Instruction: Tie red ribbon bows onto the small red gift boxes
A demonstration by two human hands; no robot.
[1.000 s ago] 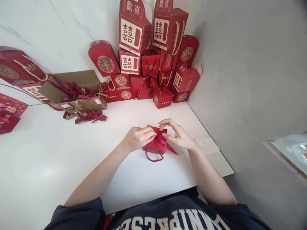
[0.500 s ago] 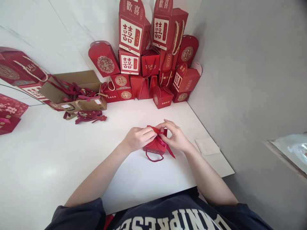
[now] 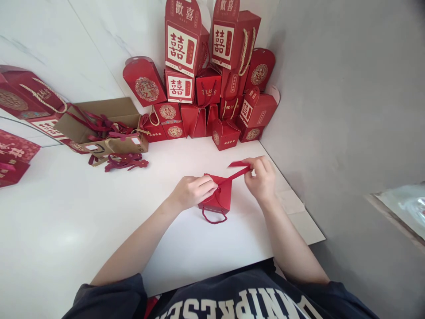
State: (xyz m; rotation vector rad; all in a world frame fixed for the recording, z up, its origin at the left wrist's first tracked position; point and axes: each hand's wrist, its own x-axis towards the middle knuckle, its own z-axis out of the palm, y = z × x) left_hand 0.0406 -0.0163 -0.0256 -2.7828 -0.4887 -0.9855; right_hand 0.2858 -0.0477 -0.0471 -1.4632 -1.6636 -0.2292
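A small red gift box (image 3: 225,197) with a dark red cord handle (image 3: 214,221) lies on the table in front of me. My right hand (image 3: 261,177) is closed on a red ribbon (image 3: 236,174), which stretches taut from the box top up to the right; its loose end sticks out leftward above the fingers. My left hand (image 3: 195,192) rests at the box's left side, thumb and fingers pinched together at the ribbon's near end by the middle of the lid. Its fingers hide part of the lid and the exact grip.
Red gift boxes (image 3: 199,88) are stacked against the wall at the back. An open cardboard box (image 3: 126,108) holds dark red ribbons, with more ribbon pieces (image 3: 126,162) before it. White paper (image 3: 290,201) lies right, near the grey wall (image 3: 335,110).
My right hand has moved up and right from the box, drawing the ribbon out straight; the tail that hung over the box front is gone from there. My left hand stays in place.
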